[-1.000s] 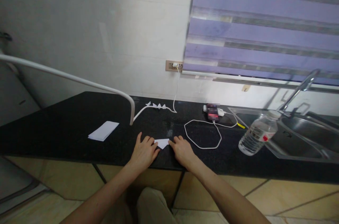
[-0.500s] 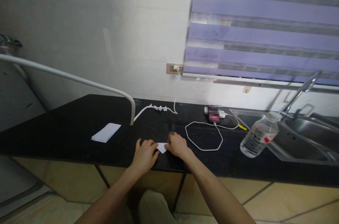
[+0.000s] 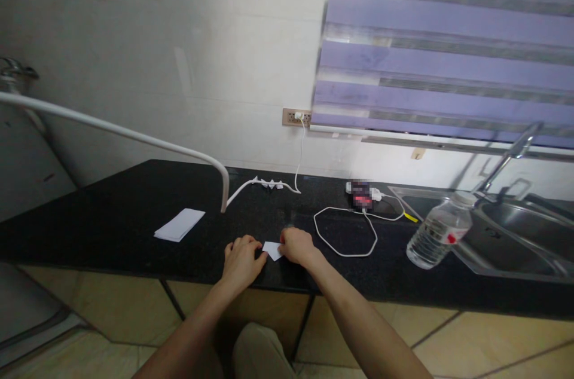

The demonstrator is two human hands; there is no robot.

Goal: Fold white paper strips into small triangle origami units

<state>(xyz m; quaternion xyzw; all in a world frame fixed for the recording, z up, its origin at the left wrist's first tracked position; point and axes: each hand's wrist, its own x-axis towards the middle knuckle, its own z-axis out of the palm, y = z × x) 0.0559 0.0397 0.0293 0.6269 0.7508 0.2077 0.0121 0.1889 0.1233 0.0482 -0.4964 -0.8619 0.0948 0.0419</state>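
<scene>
A small folded piece of white paper (image 3: 271, 250) lies near the front edge of the black countertop, between my two hands. At its left edge, my left hand (image 3: 242, 258) has its thumb and index finger close together on the paper, the other fingers bent over the counter. My right hand (image 3: 296, 245) is curled closed on the paper's right end; its fingertips are partly hidden behind the hand. Farther left lies a stack of white paper sheets (image 3: 180, 225).
Behind my hands, small folded white pieces (image 3: 270, 184) lie by a white cable. A white bent rod (image 3: 179, 147) reaches over the counter from the left. On the right are a looped cable (image 3: 345, 255), a blurred device (image 3: 362, 195), a water bottle (image 3: 439, 232) and a steel sink (image 3: 506, 241).
My left hand has shifted slightly left and its fingers have drawn in. More of the small paper's left part shows. My right hand has barely moved.
</scene>
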